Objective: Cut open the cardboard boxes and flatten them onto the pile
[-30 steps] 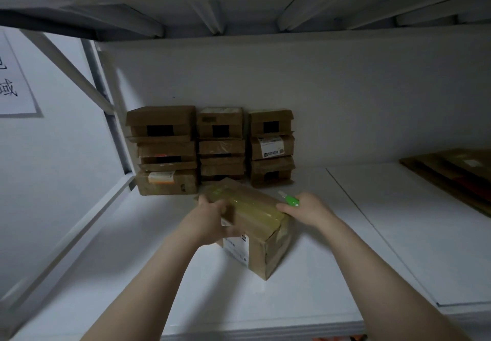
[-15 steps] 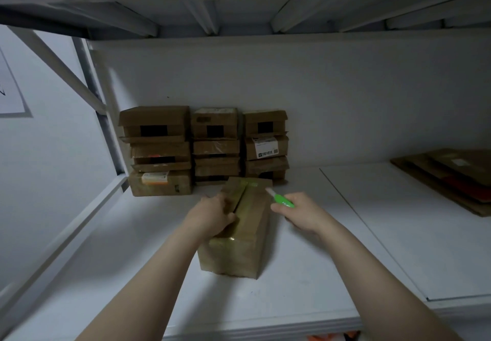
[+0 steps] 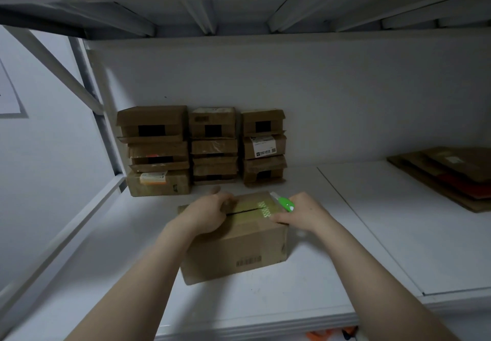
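White shelf board [image 3: 265, 301] at the front carries one brown cardboard box [image 3: 239, 250]. It stands near the front edge, w/ a barcode on the side that faces the person. The left hand [image 3: 207, 214] lies on top of the box, with fingers curled over the flap edge at the centre seam, so it grips the box. The right hand [image 3: 305, 214] is closed round a green box cutter [image 3: 284, 202] whose tip points up and away to the left. One finger is stretched along the right top edge of the box.

Yellowish tape [image 3: 261, 208] covers the top. A dark slit runs along the seam from the left hand approx. to the middle. The right part seems uncut, but I cannot tell for sure.

Step in hand, in my judgement: opening the top seam, i.e. the cut is only partly done. The next move probably needs the blade down on the remaining tape, w/ the left fingers kept off the line, then the flaps pulled up.

Behind, three stacks of small boxes [image 3: 212, 149] wait at the back wall. Far right, the pile of flattened cardboard [image 3: 451, 176] lies well apart.
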